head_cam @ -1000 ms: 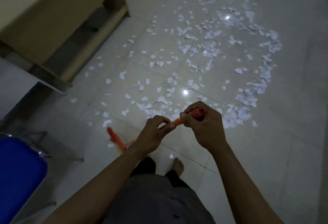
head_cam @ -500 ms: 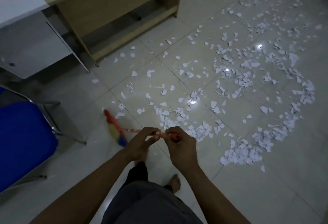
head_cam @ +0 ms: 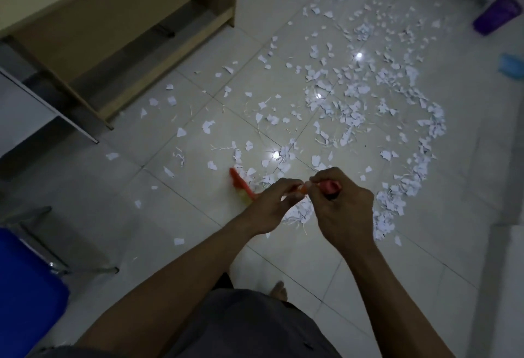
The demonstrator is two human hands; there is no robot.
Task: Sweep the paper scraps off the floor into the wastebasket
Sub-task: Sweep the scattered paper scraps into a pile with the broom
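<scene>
Since half a second ago the broom [head_cam: 241,185] has come across so that its red head now sits at the near edge of the litter, touching the closest pieces, and a purple wastebasket [head_cam: 494,16] has come into sight at the far right of the room. From the head view, both arms reach out over the pale tiled floor [head_cam: 397,272]. The left hand [head_cam: 272,204] has a narrow grip, pinching the thin orange handle [head_cam: 304,187] between thumb and fingertips. The right hand [head_cam: 340,210] is just beside it, its grip curled round the thicker red top end of that same handle. White paper scraps [head_cam: 351,114] are strewn across the tiles ahead, thin towards the left and heaped thicker in a curved band on the right that runs down to just past the right hand. The wastebasket is well apart from the hands, beyond the far end of the scraps. A small blue thing [head_cam: 511,64], too blurred to name, lies near it on the right edge. A wooden desk [head_cam: 113,17] stands along the upper left, a blue chair [head_cam: 25,287] is at the lower left, and one bare foot [head_cam: 279,289] shows between the arms.
</scene>
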